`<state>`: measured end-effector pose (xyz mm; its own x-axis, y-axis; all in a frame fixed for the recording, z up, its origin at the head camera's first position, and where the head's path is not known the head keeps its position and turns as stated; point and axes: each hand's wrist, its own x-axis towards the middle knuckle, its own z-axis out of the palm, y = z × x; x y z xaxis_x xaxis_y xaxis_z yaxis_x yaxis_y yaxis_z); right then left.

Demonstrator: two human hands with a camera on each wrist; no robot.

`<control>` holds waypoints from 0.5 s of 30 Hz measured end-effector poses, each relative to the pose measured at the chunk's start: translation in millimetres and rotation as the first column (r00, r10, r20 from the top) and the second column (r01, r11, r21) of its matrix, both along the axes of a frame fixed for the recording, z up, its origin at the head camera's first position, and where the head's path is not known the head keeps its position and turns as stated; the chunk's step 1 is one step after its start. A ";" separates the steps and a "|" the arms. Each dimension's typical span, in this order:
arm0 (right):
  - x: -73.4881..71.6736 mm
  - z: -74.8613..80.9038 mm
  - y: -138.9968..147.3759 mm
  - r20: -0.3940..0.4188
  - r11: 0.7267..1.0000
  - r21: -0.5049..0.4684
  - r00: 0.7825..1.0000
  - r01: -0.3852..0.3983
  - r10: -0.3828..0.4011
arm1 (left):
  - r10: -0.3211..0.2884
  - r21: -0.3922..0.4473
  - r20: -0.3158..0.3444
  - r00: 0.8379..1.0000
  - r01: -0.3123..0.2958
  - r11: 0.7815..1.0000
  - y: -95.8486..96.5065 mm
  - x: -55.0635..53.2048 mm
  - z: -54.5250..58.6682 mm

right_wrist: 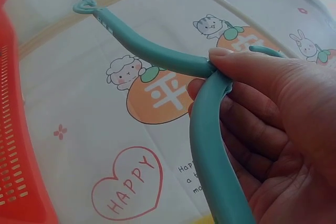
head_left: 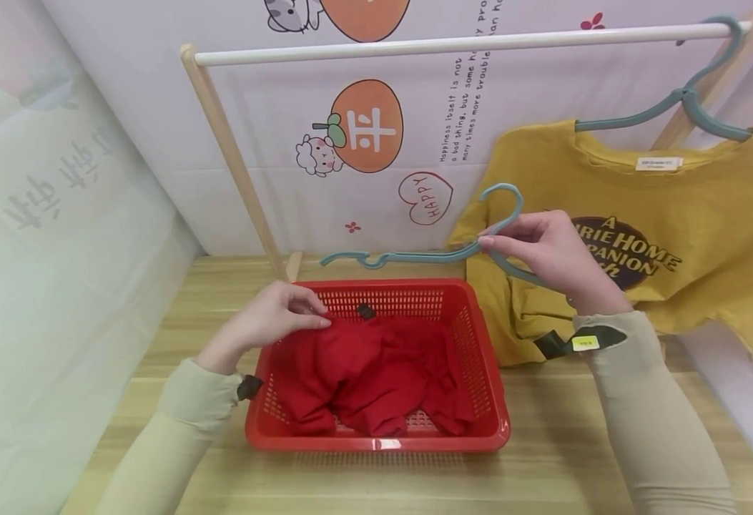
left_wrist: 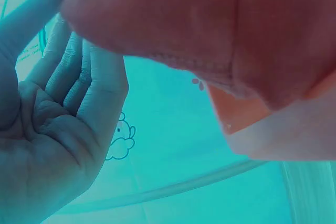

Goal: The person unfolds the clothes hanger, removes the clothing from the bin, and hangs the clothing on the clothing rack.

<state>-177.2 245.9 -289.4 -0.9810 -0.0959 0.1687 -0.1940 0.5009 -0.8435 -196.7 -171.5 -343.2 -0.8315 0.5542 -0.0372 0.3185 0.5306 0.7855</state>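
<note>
My right hand [head_left: 546, 250] holds a teal clothes hanger [head_left: 424, 257] just below its hook, thumb on one side and fingers curled behind. In the right wrist view the hanger [right_wrist: 152, 51] runs out past the thumb, its notched end pointing to the upper left. A red garment [head_left: 376, 365] lies crumpled in a red plastic basket [head_left: 492, 393]. At the basket's back left, my left hand [head_left: 282, 311] pinches the garment's upper edge between thumb and fingers. Up close, the left wrist view has the cloth [left_wrist: 173, 19] covering the fingertips of that hand [left_wrist: 68, 98].
Behind the basket stands a wooden rack with a white rail [head_left: 350, 50]. At the right, a yellow T-shirt [head_left: 543, 172] with a printed front hangs from another teal hanger [head_left: 691, 100]. The basket rests on a wood-patterned table [head_left: 176, 307], with a printed sheet [head_left: 247, 121] behind.
</note>
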 end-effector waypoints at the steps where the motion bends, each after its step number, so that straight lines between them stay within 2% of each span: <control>1: 0.0 0.0 0.0 0.002 1.000 -0.003 1.000 -0.001 0.001 | -0.003 0.008 0.014 1.000 0.003 1.000 -1.1 -0.2 1.8; 5: -0.1 -0.3 -0.1 0.003 1.000 -0.005 1.000 -0.001 0.001 | 0.013 0.021 0.041 0.999 -0.013 1.000 -3.6 -1.3 9.3; 10: 1.3 -0.3 0.5 -0.011 1.000 -0.001 1.000 0.005 -0.005 | 0.019 -0.048 0.049 0.999 -0.016 0.999 -6.4 -0.3 23.0; 15: 2.5 -0.1 2.2 -0.031 1.000 -0.002 0.999 0.007 -0.007 | 0.059 -0.091 -0.005 0.998 -0.060 0.994 -8.4 0.4 35.7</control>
